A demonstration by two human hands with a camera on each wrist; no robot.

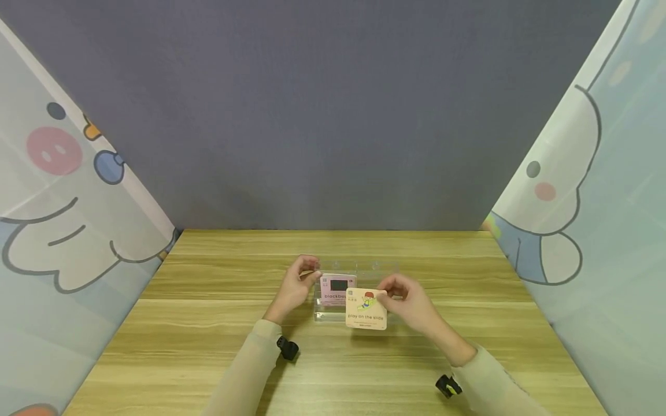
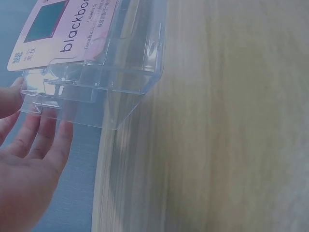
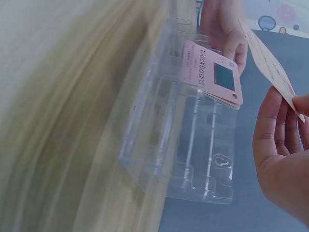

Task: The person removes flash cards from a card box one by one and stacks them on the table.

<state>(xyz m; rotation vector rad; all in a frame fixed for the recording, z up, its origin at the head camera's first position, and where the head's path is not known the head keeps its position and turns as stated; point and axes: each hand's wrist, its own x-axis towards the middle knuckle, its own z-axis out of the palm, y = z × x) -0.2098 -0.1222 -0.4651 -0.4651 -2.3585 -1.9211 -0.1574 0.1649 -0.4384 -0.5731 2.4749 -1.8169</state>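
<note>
A clear plastic rack point(image 1: 328, 316) with two side-by-side sections stands on the table. In its left section leans a pink card reading "blackboard" point(image 1: 329, 288), with at least one more card behind it in the right wrist view. My left hand point(image 1: 292, 289) holds the rack's left edge, thumb in front and fingers behind the clear plastic. Between thumb and fingers my right hand point(image 1: 413, 305) pinches a cream "play on the slide" card point(image 1: 364, 309), raised in front of the rack. That card overlaps part of the pink one in the head view. The rack's right section point(image 3: 193, 140) holds no card.
The wood-grain table point(image 1: 234, 358) extends around the rack on all sides. A dark grey panel point(image 1: 333, 115) rises behind it, and cartoon-printed sheets point(image 1: 614, 173) flank both sides. A small black device point(image 1: 288, 348) is on the left wrist, another point(image 1: 447, 386) on the right.
</note>
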